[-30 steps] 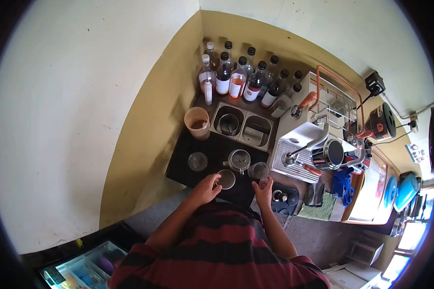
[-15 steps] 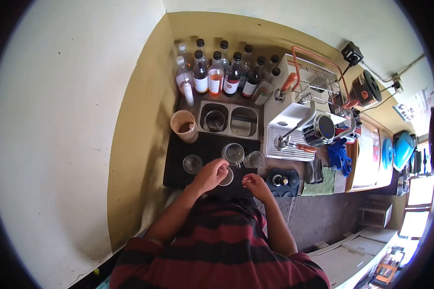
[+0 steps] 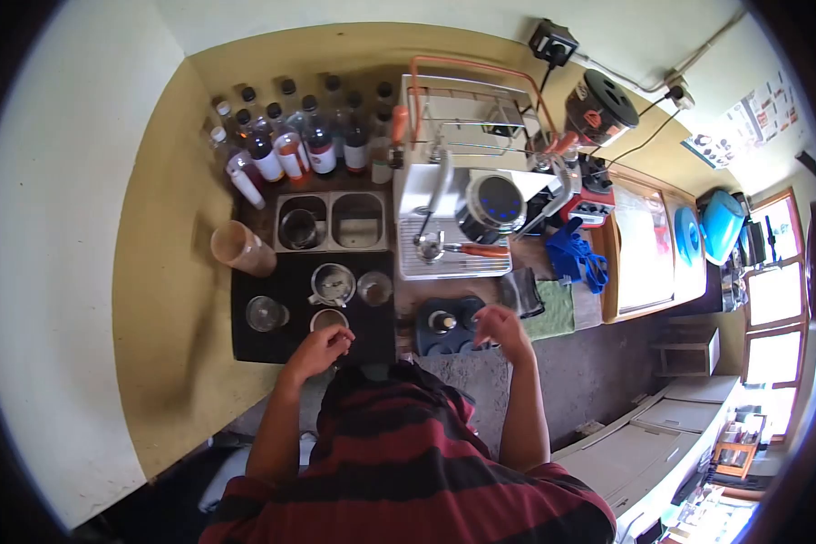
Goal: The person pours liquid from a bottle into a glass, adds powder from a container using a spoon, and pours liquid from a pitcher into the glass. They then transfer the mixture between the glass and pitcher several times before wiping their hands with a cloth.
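Observation:
My left hand [image 3: 319, 354] is at the near edge of the black mat [image 3: 245, 343], its bent fingers slightly apart and overlapping the near rim of a small round cup [image 3: 329, 319]. Just behind that cup stands a glass jug [image 3: 334, 284] with a handle. A clear glass [image 3: 374, 288] is to the jug's right, another clear glass [image 3: 266, 313] to the left. Out to the right, my right hand [image 3: 506, 332] hovers by the right edge of a dark tamping stand [image 3: 444, 337], fingers loosely bent and apart. A tamper [image 3: 442, 322] sits in the stand.
An espresso machine [image 3: 412, 195] stands behind the stand, with a portafilter [image 3: 467, 248] on its drip tray. Steel sink-like pans [image 3: 331, 249], a tall plastic container [image 3: 243, 249] and several bottles [image 3: 317, 145] line the back left. A green cloth [image 3: 553, 308] lies at the right.
The view has swung to the right. My right hand has moved away from the cup to the tamping stand; my left hand has drawn back from over the cup to its near rim.

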`<move>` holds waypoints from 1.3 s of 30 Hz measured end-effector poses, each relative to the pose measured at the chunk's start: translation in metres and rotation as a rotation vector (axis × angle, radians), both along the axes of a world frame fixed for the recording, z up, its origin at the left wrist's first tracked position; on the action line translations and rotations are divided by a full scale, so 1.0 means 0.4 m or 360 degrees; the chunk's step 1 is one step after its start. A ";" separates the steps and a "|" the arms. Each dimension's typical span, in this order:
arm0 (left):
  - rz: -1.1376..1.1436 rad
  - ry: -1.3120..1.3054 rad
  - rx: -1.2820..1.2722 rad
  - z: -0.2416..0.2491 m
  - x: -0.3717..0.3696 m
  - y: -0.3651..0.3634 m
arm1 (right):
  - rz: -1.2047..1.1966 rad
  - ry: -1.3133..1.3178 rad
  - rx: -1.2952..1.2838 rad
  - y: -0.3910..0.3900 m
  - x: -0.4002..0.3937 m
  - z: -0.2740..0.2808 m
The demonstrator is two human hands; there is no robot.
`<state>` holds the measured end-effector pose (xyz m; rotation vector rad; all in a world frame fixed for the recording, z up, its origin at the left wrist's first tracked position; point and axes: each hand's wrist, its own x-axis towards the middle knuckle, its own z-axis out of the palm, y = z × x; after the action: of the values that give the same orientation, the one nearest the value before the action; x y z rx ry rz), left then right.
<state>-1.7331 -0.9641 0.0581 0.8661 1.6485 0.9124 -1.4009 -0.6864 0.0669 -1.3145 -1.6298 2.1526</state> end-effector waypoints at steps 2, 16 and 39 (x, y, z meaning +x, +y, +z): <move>0.0023 0.0001 -0.0016 0.048 0.051 0.022 | -0.0430 -0.0705 0.0902 0.098 0.036 -0.083; 0.0362 -0.0186 0.0698 0.136 0.458 0.119 | -0.0460 0.0172 0.1202 -0.137 0.144 0.092; -0.0532 0.0199 0.1133 0.173 1.213 0.001 | -0.0668 0.0567 0.0749 -0.640 0.774 0.100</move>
<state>-1.2481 -0.9637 0.1272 1.6523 1.2143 1.2384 -1.0912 -0.9424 0.1071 -0.9558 -1.4355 1.5286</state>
